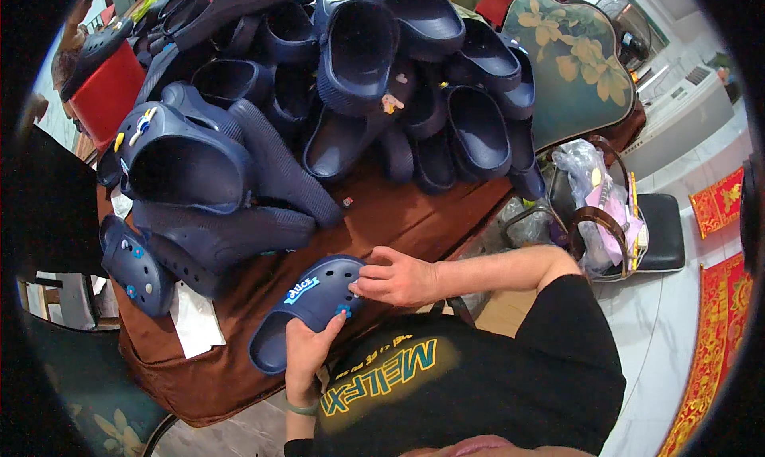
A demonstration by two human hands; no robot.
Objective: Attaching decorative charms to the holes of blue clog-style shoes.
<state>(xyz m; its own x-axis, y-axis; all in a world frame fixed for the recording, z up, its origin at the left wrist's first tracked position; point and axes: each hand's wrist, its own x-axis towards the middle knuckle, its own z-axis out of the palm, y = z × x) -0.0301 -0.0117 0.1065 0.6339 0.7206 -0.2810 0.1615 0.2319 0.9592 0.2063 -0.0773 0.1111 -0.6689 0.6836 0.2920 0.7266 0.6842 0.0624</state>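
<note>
A dark blue clog (275, 347) lies near the table's front edge, its toe to the upper right. On its upper are a light blue lettered charm (301, 290) and a small blue flower charm (343, 309). My left hand (309, 347) grips the clog's near side, thumb on top by the flower charm and the other fingers hidden. At the toe, my right hand (396, 278) is closed in a pinch against the clog's upper. Something small and whitish shows at its fingertips, too small to name.
Many dark blue clogs (358, 47) are heaped across the brown-covered table (398, 218), some with charms. At the left are a charmed clog (137, 267) and white paper (196, 321). A flowered chair back (570, 58) stands behind; a bag-filled basket (598, 214) is at right.
</note>
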